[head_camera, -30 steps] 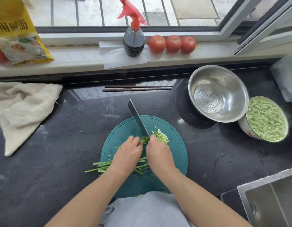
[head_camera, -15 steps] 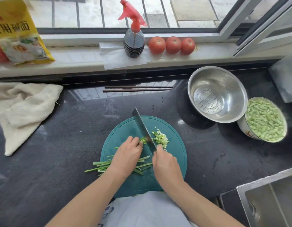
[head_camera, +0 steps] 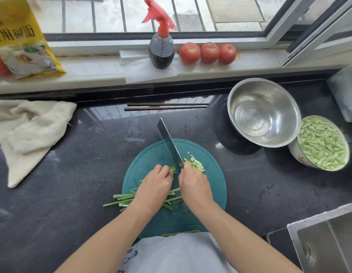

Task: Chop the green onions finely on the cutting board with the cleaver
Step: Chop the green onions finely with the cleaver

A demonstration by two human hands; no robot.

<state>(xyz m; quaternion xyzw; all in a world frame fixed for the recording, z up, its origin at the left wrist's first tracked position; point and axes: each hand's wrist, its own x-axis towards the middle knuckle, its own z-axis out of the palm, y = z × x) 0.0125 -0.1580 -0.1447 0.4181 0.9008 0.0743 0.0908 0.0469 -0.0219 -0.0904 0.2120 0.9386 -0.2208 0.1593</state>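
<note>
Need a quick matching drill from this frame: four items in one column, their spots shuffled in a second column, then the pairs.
Things:
1. cleaver
2. tomatoes
3. chopsticks
4. towel

Places:
A. on the windowsill, right of the spray bottle
B. gripped by the right hand over the cutting board
C. crumpled on the counter at far left
D. lying on the counter beyond the board, below the sill

Pairs: 1-B, 2-A, 3-D, 4-C
</note>
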